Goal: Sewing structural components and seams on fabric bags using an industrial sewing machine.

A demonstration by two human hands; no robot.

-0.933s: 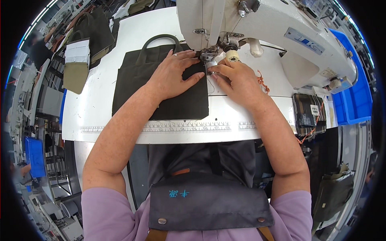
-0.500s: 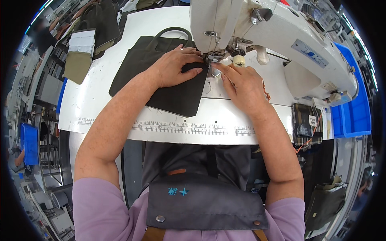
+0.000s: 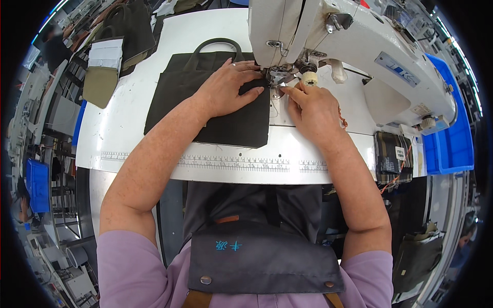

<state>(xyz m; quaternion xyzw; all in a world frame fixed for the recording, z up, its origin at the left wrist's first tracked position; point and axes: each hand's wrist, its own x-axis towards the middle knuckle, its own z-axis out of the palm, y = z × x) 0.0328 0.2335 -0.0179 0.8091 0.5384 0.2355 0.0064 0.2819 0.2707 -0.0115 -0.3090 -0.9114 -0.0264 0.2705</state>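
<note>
A dark olive-black fabric bag piece (image 3: pixel 233 127) lies flat on the white sewing table, its looped handle (image 3: pixel 215 41) toward the back. My left hand (image 3: pixel 228 90) rests on top of it, fingers spread and pressing down beside the presser foot. The right edge of the fabric runs along the needle area (image 3: pixel 270 77) of the white sewing machine (image 3: pixel 354 23). Just right of that edge is my right hand (image 3: pixel 316 110), index finger stretched toward the needle plate (image 3: pixel 280 105) and thumb apart below it. Nothing shows between those fingers.
A printed ruler strip (image 3: pixel 231 163) runs along the table's front edge. A plaid fabric bundle (image 3: pixel 386 154) lies at the right, by a blue bin (image 3: pixel 449 149). Dark bags (image 3: pixel 131 31) and an olive fabric piece (image 3: pixel 101 87) are at the back left.
The bag piece has turned slightly, so its right edge now runs straighter front to back. My left hand turned with it. My right index finger has drawn slightly away from the presser foot.
</note>
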